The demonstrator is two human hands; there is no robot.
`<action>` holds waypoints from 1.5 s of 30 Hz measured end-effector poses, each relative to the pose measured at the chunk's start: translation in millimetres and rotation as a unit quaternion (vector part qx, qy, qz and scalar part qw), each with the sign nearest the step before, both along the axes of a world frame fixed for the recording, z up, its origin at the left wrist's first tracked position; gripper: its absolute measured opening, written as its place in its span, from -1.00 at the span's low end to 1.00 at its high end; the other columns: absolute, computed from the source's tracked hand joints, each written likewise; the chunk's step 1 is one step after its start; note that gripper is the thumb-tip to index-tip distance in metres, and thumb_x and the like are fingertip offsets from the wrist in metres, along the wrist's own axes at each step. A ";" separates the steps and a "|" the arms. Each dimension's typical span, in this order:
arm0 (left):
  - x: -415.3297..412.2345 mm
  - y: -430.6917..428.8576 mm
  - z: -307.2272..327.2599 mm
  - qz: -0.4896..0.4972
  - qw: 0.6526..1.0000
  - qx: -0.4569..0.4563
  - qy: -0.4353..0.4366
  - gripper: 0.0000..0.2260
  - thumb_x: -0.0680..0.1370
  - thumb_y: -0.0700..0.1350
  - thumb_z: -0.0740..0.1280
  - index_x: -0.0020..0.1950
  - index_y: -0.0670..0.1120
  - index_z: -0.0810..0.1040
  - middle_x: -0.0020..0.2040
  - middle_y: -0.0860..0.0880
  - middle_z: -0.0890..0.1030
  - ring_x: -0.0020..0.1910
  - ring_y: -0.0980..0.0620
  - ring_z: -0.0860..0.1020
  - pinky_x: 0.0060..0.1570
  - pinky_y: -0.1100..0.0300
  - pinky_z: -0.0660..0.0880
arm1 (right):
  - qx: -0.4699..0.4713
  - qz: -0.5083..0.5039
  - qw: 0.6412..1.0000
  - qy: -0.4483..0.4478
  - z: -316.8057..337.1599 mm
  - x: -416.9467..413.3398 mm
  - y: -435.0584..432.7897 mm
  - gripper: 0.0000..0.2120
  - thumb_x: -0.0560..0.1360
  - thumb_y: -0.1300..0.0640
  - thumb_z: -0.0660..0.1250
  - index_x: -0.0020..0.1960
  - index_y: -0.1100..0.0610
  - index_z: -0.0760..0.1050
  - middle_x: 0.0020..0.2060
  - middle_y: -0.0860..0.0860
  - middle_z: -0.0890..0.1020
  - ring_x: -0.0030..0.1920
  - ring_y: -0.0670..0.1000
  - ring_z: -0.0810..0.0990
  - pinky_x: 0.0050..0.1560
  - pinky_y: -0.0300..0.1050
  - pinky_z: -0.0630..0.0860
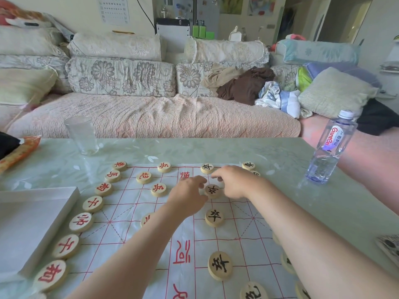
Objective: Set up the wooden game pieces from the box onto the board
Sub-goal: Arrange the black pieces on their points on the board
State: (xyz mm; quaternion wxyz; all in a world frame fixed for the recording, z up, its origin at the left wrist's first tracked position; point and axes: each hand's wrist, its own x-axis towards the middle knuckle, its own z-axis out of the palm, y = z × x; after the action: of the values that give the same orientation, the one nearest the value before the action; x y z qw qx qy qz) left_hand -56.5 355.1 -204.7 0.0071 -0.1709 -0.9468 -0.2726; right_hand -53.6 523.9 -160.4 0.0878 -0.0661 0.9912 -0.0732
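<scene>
A white paper board (pixel 133 251) with red grid lines lies on the table. Red-marked wooden pieces (pixel 92 204) line its left edge, and a few stand further in. Black-marked pieces (pixel 214 217) run down the middle column and the right edge. My left hand (pixel 187 196) reaches in from below, and its curled finger and thumb pinch the left edge of one black piece (pixel 213 190). My right hand (pixel 234 182) hovers just right of that piece with fingers bent down over the board. Whatever lies under it is hidden. The white box (pixel 32 223) sits at the left.
A clear glass (pixel 82 134) stands at the table's far left and a water bottle (pixel 330 147) at the far right. An orange packet (pixel 17 152) lies at the left edge. A patterned object (pixel 388 244) pokes in at the right edge. A sofa (pixel 151 117) runs behind the table.
</scene>
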 end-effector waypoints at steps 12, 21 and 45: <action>-5.2 3.8 -4.1 0.015 0.999 0.029 -0.021 -0.55 0.44 -0.02 0.44 0.32 0.10 0.45 0.17 0.20 0.57 0.17 0.07 0.47 0.10 0.12 0.49 | -0.013 -0.001 1.000 0.008 -11.8 -8.0 -0.1 -0.65 0.50 -0.04 0.34 0.28 -0.11 0.53 0.17 -0.03 0.60 0.12 0.07 0.58 0.11 -0.02 0.55; -11.1 6.8 -5.5 0.005 1.000 -0.011 0.017 -0.52 0.41 0.07 0.47 0.31 0.12 0.46 0.13 0.15 0.56 0.22 0.05 0.39 0.12 0.09 0.46 | -0.044 0.001 0.999 -0.008 -18.0 -12.4 1.4 -0.62 0.48 0.05 0.38 0.29 -0.13 0.51 0.14 -0.03 0.59 0.07 0.04 0.56 -0.05 -0.11 0.51; 8.6 -7.7 1.2 0.000 0.998 0.017 0.053 -0.64 0.48 0.00 0.39 0.27 0.06 0.50 0.11 0.08 0.52 0.09 0.04 0.48 0.07 0.11 0.48 | -0.094 0.002 0.995 0.026 14.3 10.8 4.7 -0.59 0.49 0.06 0.40 0.33 -0.02 0.53 -0.02 -0.12 0.56 -0.05 -0.07 0.49 -0.24 -0.34 0.32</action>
State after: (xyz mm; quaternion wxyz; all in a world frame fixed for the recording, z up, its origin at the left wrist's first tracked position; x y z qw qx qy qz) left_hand -48.0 347.4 -203.5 0.0605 -0.1847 -0.9404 -0.2792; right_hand -42.7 528.7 -146.1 0.0552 -0.0777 0.9818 -0.1642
